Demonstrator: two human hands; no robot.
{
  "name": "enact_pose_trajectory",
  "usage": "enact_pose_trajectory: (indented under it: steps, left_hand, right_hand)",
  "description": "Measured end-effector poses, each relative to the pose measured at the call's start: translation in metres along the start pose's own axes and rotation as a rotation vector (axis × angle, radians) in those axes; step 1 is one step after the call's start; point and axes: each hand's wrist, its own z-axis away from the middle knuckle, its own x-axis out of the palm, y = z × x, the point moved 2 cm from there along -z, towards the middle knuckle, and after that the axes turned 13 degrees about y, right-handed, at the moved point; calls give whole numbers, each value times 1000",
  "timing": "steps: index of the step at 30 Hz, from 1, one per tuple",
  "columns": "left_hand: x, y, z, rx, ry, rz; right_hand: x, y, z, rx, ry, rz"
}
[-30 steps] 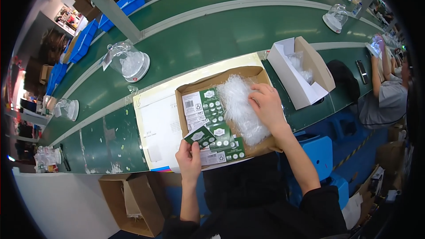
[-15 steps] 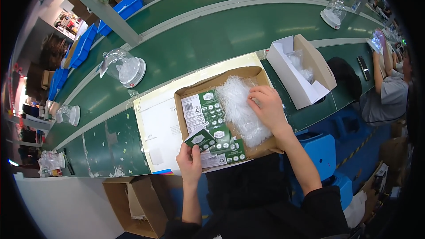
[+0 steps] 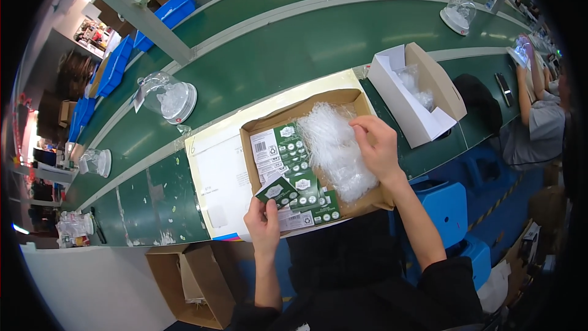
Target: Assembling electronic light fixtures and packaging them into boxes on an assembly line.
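Note:
My left hand pinches a green printed card between thumb and fingers, over the near left side of a shallow cardboard box. More green and white cards lie overlapping in the left half of that box. In its right half sits a heap of thin, clear plastic strands, partly in a clear bag. My right hand is above the right edge of the heap, thumb and forefinger closed together; anything between them is too fine to make out.
The box rests on a white board on the green bench. An open white carton with clear bagged items stands right. Clear domes on white bases stand along the belt. A blue stool is below; another person sits far right.
My right hand has shifted slightly right, away from the middle of the strands, its fingers still closed. My left hand and its card stay nearly in place. The view has shifted a little.

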Motion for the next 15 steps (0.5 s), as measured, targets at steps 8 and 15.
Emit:
enact_pose_trajectory:
  steps: [8,15]
  left_hand:
    - [-4,-11,-1,12,19,-112]
    - [9,16,-2,89,-9,-200]
  right_hand:
    - [-15,-75,37,-341,-134,-126]
    - [6,-30,32,-105,-124,80]
